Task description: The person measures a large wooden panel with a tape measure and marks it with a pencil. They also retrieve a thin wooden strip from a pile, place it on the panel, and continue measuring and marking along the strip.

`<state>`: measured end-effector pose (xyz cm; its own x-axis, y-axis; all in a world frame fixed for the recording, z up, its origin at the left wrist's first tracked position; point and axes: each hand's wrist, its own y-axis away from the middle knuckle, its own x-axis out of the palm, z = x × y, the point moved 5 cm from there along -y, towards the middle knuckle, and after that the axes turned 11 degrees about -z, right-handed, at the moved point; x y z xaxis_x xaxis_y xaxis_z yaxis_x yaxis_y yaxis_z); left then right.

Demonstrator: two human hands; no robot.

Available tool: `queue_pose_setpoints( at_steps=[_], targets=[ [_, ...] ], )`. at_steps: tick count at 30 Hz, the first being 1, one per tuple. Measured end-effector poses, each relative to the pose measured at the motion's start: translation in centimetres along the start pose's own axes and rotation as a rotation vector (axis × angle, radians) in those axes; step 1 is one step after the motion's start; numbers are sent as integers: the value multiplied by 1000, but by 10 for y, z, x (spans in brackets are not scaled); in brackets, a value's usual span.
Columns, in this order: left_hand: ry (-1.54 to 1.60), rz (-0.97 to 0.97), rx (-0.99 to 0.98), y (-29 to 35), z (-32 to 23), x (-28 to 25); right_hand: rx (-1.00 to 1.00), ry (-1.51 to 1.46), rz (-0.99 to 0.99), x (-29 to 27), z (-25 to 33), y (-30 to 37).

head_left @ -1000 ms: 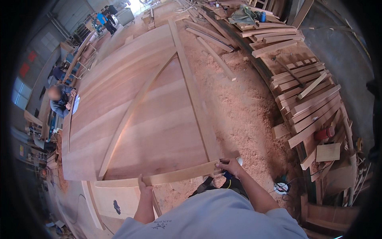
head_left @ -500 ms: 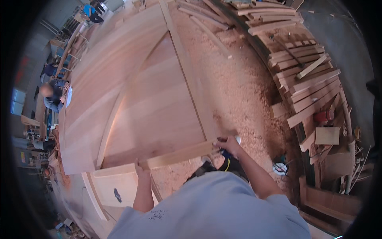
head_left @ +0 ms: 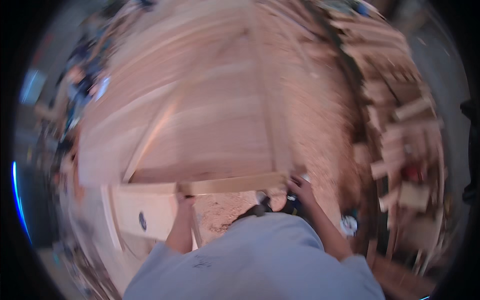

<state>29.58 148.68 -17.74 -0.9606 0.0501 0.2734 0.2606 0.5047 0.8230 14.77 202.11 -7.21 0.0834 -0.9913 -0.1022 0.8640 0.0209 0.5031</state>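
A pale wooden strip runs across the near end of a large wooden panel, just in front of my body. My left hand is closed around the strip near the middle of that end. At the strip's right end, by the panel's near right corner, my right hand grips it with bent fingers. A diagonal wooden brace lies on the panel, and a long side rail follows its right edge. Motion blur softens much of the picture.
A pale board with a dark oval mark lies left of my left forearm. Stacked timber fills the right side. Sawdust covers the floor beside the panel. Another person is at the far left. A round white object lies right of me.
My view has turned, so the panel's near end now looks more level. Both hands remain on the strip; the left hand's fingers look more wrapped round it.
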Motion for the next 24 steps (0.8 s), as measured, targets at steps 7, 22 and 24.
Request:
queue_pose_setpoints(
  at_steps=[7,22,24],
  targets=[
    [209,45,41,17,29,50,52,-97,-14,-2,-8,0],
    [218,-178,121,76,10,51,133,-118,-39,3,-6,-7],
    [225,-127,96,72,11,50,98,-101,-30,-4,-16,-15]
  ],
)
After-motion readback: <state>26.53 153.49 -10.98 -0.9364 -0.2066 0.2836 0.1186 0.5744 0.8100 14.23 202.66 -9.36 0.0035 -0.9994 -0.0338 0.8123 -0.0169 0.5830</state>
